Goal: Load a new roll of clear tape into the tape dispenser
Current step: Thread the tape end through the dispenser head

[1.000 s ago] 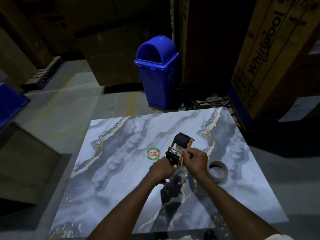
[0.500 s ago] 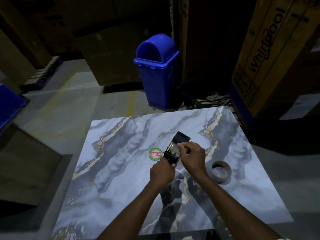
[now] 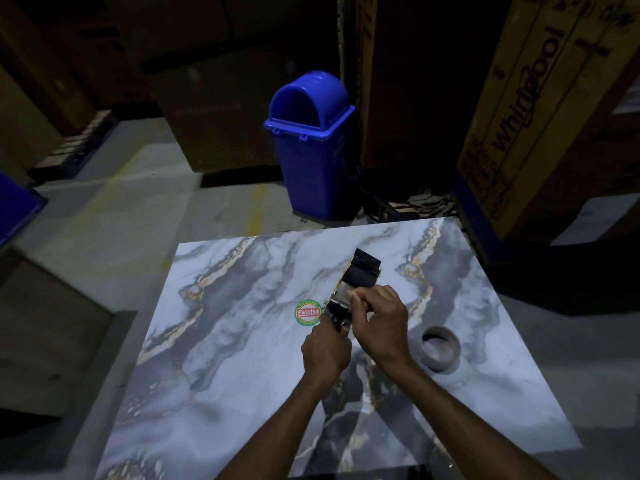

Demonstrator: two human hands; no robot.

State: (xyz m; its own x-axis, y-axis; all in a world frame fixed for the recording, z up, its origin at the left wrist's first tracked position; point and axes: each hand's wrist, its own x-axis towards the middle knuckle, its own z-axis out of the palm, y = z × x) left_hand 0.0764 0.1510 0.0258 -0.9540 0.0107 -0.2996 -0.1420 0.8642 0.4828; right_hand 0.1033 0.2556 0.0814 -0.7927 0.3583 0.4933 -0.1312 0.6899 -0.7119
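Note:
I hold a black hand-held tape dispenser above the marble-patterned table, its head pointing away from me. My left hand grips the dispenser's handle from below. My right hand pinches at the dispenser's middle, where a shiny strip of clear tape shows; the fingertips hide the exact contact. A brown cardboard tape ring lies flat on the table to the right of my right hand, apart from both hands.
A round Patelsa sticker sits on the table left of the dispenser. Beyond the table's far edge stands a blue bin. A large Whirlpool carton stands at the right, and dark boxes line the left.
The dispenser has tipped so its head points further away from me. My right hand has shifted slightly along its middle. The cardboard ring has stayed in place.

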